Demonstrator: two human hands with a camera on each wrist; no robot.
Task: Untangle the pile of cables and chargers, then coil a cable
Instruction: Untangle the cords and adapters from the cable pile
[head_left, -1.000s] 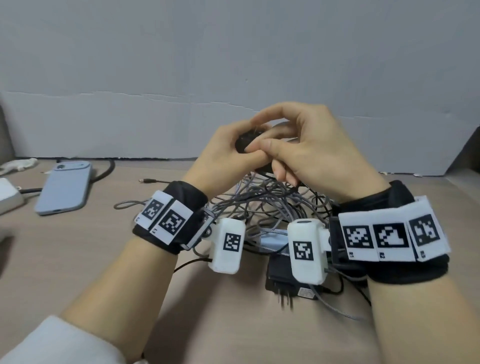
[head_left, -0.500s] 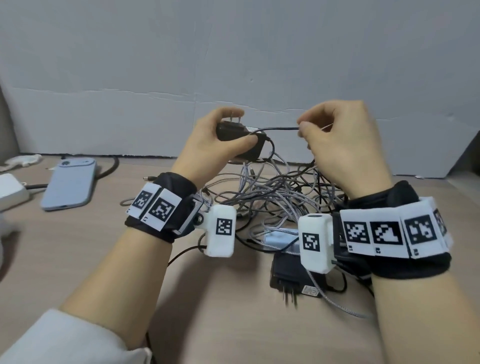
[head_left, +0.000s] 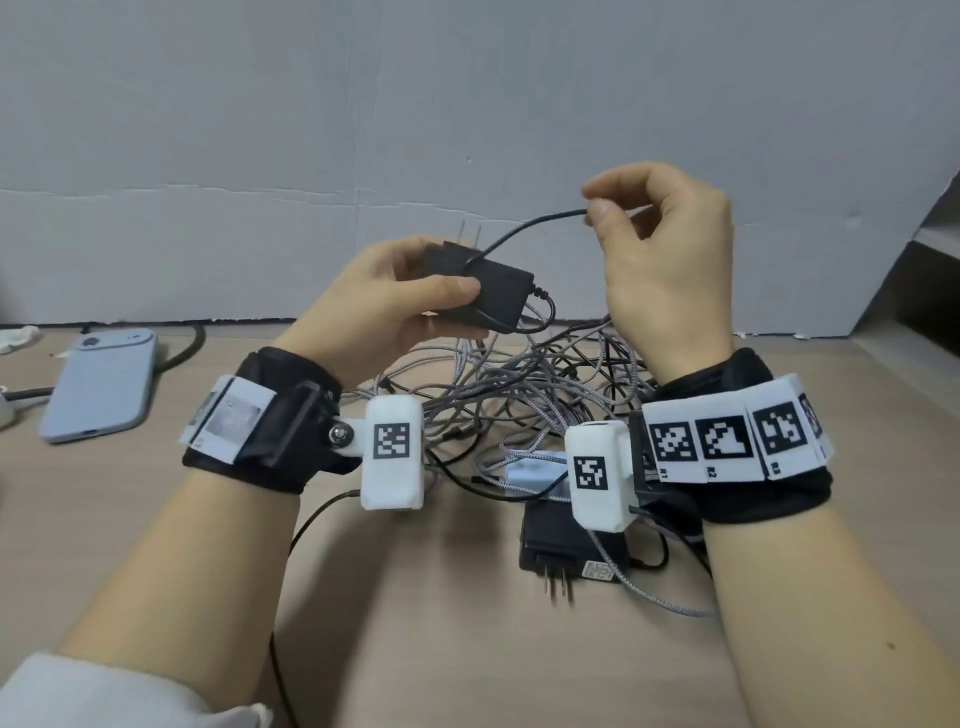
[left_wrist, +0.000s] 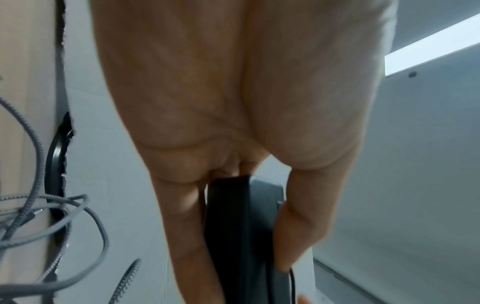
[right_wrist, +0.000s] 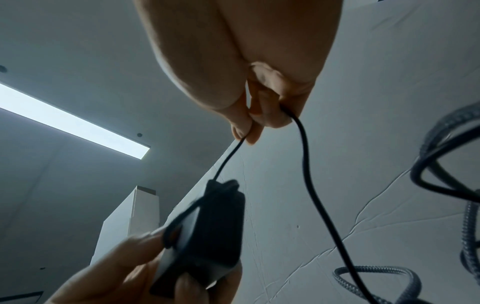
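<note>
My left hand (head_left: 395, 296) grips a black charger (head_left: 493, 293) with two prongs pointing up, held above the table; the left wrist view shows the charger (left_wrist: 228, 236) between thumb and fingers. My right hand (head_left: 660, 249) pinches the thin black cable (head_left: 524, 228) that runs from the charger, raised up and to the right. In the right wrist view the cable (right_wrist: 306, 164) loops through the fingers (right_wrist: 259, 119) and down to the charger (right_wrist: 215, 230). A tangled pile of grey braided and black cables (head_left: 519, 395) lies on the table under both hands.
A second black charger (head_left: 566, 545) lies on the wooden table (head_left: 441, 623) near my right wrist, prongs toward me. A light blue phone (head_left: 101, 389) lies at the left, with a thick black cable (head_left: 187, 348) behind it. A grey wall panel stands at the back.
The hands have drawn apart. The left hand lifted the black charger clear of the pile, and the right hand drew its thin cable up and to the right.
</note>
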